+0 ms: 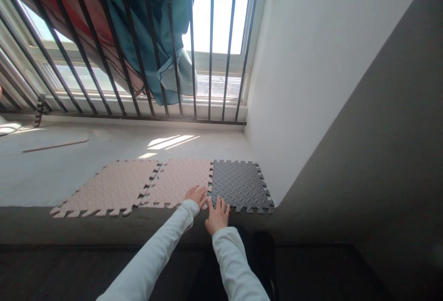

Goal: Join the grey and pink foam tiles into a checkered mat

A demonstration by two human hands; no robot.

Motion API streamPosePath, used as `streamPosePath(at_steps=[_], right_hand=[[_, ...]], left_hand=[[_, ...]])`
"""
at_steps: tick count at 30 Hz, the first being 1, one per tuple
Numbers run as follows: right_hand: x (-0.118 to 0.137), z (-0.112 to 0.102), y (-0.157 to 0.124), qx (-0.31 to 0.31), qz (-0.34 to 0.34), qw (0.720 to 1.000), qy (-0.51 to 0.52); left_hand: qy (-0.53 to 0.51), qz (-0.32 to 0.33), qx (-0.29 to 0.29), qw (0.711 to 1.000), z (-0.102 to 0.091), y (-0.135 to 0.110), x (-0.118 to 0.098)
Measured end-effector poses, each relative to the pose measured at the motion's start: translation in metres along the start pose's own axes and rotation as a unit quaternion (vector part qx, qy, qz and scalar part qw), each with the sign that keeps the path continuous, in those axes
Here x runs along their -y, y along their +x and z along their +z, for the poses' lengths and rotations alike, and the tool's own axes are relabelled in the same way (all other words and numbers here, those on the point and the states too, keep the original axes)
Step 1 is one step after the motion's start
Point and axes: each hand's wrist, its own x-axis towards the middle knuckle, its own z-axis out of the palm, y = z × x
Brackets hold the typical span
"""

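Note:
Three interlocking foam mat tiles lie in a row on a concrete ledge (51,171): a loose pink tile (110,185) at the left, a second pink tile (178,178) in the middle, and a dark grey tile (238,185) by the wall. My left hand (195,195) lies flat with fingers stretched on the middle pink tile near its seam with the grey one. My right hand (217,215) presses flat, fingers spread, on the near left edge of the grey tile. Both sleeves are white.
A black metal railing (138,51) stands behind the ledge before a window, with blue and red cloth (152,28) draped over it. A white wall (311,84) rises at the right. A thin stick (55,146) lies on the ledge at far left.

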Motion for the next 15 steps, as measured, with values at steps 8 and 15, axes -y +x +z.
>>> streamPosePath(at_steps=[8, 15], right_hand=[[0.001, -0.001, -0.001, 0.014, 0.005, 1.0, 0.005], [0.009, -0.001, 0.003, -0.008, 0.006, 1.0, 0.012]], left_hand=[[0.016, -0.06, 0.041, 0.997, 0.002, 0.01, -0.019], [0.004, -0.057, 0.039, 0.998, 0.0, 0.011, -0.018]])
